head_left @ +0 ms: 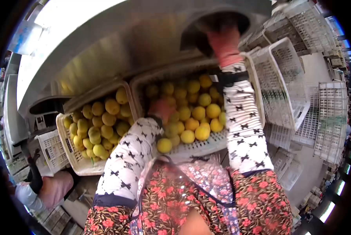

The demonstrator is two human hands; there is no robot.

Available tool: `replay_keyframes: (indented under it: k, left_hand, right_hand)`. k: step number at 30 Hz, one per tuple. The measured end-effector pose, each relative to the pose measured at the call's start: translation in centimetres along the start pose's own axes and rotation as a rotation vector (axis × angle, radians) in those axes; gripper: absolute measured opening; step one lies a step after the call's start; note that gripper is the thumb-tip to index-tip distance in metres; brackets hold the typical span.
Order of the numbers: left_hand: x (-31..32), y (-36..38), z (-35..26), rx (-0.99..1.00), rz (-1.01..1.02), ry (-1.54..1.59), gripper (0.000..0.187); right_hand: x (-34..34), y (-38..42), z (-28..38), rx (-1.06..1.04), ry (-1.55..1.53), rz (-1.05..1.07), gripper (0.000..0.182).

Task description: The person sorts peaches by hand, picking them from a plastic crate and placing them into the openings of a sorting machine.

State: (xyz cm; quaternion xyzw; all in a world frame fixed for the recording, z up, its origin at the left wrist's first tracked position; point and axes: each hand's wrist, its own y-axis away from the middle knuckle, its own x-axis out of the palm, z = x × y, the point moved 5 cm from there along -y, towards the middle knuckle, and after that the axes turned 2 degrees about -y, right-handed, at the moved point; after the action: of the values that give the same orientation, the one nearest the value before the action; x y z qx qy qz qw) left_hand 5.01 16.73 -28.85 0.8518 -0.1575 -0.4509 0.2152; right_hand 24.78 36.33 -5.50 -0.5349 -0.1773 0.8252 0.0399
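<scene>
My left hand [162, 109], in a pinkish glove, is down among the yellow citrus fruits [199, 113] in the middle crate [205, 147]. Blur and the fruit around it hide its fingers. My right hand [224, 43], in a reddish glove, reaches into a dark round opening [195, 33] in the metal machine's side. The shadow there covers its fingertips, and I cannot make out whether it holds anything. White sleeves with black bows cover both forearms.
A second crate of greenish-yellow fruit [99, 129] stands to the left, near another dark opening [46, 105]. The pale metal machine [116, 47] spans the front. White plastic crates [277, 78] pile up on the right. Another person [46, 190] is at the lower left.
</scene>
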Motion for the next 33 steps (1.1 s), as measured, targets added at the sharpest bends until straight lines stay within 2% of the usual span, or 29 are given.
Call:
replay_keyframes:
  k: [2,3,4,5,6,7,8,9,13,14,16,17,19,21,24,25,26,27,29,31,33]
  left_hand:
    - [-0.3,-1.1,-0.1,-0.119,0.018,-0.035,0.078]
    - [-0.3,-2.1,0.0,-0.083,-0.011,0.069,0.074]
    - [0.0,-2.2,0.7,-0.059,-0.043,0.168,0.07]
    - [0.2,-2.2,1.2,-0.031,-0.073,0.266,0.066]
    - [-0.1,-2.5,1.7,-0.017,-0.106,0.359,0.064]
    - [0.4,-1.9,1.6,-0.011,-0.104,0.476,0.062]
    - [0.3,-1.3,1.8,-0.025,-0.107,0.582,0.059]
    - [-0.1,-0.3,1.7,-0.026,-0.11,0.687,0.057]
    - [-2.9,6.5,2.3,-0.039,-0.118,1.344,0.049]
    - [-3.4,8.4,1.7,-0.104,-0.084,1.584,0.047]
    - [-4.2,10.7,-1.9,-0.335,0.053,2.205,0.06]
    - [-3.3,11.0,-1.6,-0.231,0.114,2.225,0.064]
    - [-1.5,11.6,-0.9,-0.208,0.104,2.204,0.069]
    - [0.3,11.1,0.1,-0.209,0.125,2.232,0.074]
    - [-1.1,12.5,0.7,-0.193,0.071,2.28,0.077]
    - [-1.4,13.1,0.5,-0.25,0.158,2.369,0.079]
    - [-1.3,13.1,0.7,-0.236,0.175,2.372,0.08]
    - [-1.0,13.0,1.0,-0.22,0.186,2.376,0.08]
    - [-0.6,13.1,1.1,-0.201,0.212,2.395,0.08]
    - [0.1,13.1,0.5,-0.208,0.279,2.415,0.08]
    - [-0.8,12.7,1.7,-0.049,-0.114,2.122,0.076]
  right_hand:
    - [-3.2,3.8,-0.8,-0.148,-0.386,-0.472,0.054]
    - [-2.6,6.7,-1.2,-0.124,-0.42,-0.441,0.053]
    - [-0.1,9.6,-2.6,-0.015,-0.571,-0.176,0.048]
    - [1.3,11.7,-1.5,-0.108,-0.512,-0.003,0.038]
    - [2.4,12.1,-1.8,-0.002,-0.527,0.129,0.039]
    - [8.0,18.4,-2.6,-0.062,-0.356,0.541,0.045]
    - [11.9,22.1,-4.1,0.017,-0.269,0.769,0.048]
    - [13.5,24.0,-3.8,-0.055,-0.191,0.916,0.049]
    - [17.7,26.5,-3.2,-0.352,-0.116,1.128,0.053]
    - [18.9,26.4,-2.7,-0.4,-0.084,1.153,0.054]
    - [20.9,26.7,-1.4,-0.46,-0.044,1.175,0.056]
    - [21.7,26.7,-0.5,-0.465,-0.041,1.174,0.057]
    - [21.4,26.4,0.3,-0.449,-0.044,1.191,0.057]
    - [22.0,25.9,-0.3,-0.458,-0.161,1.123,0.055]
    - [24.5,26.1,-3.1,-0.378,-0.465,1.048,0.065]
    - [24.0,25.3,-4.9,-0.212,-0.63,0.984,0.071]
    - [22.6,24.3,-6.3,-0.044,-0.791,0.913,0.076]
    - [19.4,23.0,-5.0,0.038,-0.943,0.923,0.078]
    - [11.6,20.8,1.0,0.211,-1.241,0.947,0.083]
    - [7.4,21.7,6.0,-0.006,-1.237,0.854,0.092]
    - [5.8,22.1,8.5,-0.017,-1.121,0.978,0.094]
